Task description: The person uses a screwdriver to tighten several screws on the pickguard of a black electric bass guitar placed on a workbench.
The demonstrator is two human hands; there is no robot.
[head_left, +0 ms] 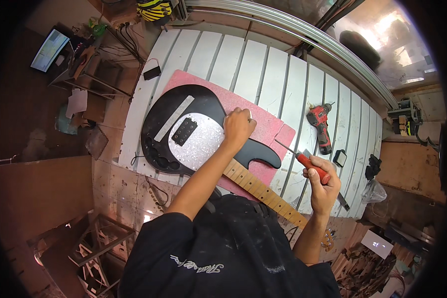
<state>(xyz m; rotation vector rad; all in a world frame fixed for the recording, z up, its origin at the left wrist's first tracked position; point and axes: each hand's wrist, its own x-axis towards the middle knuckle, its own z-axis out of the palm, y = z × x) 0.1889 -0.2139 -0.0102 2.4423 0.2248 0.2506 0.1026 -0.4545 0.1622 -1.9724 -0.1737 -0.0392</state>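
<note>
In the head view, a black, rounded electric bass guitar body (184,111) with a pearly white plastic pickguard (198,141) is seen lying flat on a pink, coarse-textured foam mat (263,121), which is spread over a white slatted workbench (263,64). The left hand (238,126) is pressed down on the upper edge of the pickguard, fingers curled closed; a small pale object appears to be pinched at the fingertips, but what it is cannot be told. Just below this hand the pale wooden fretted neck (258,191) runs back toward the person's body.

The right hand (324,186) is closed firmly around the handle of a red-handled screwdriver with a thin steel shaft (303,160); the shaft points up and leftward from the grip, toward the guitar's lower horn, and its tip is held in the air, apart from the instrument.

The step in hand is judged to be the fixing of the pickguard to the body, with the plate being steadied. For the next move, the screwdriver tip would have to be carried from the grip across to a screw position near the left hand and set squarely.

Beyond the right grip, a red and black cordless drill (320,126) of moulded plastic lies on the slats, and a small black rectangular block (339,158) lies just beside the fist. Left of the left hand, a black rectangular pickup (185,131) is set into the glittering plate, and a flat grey metal strip (174,118) lies on the matte black finish.
</note>
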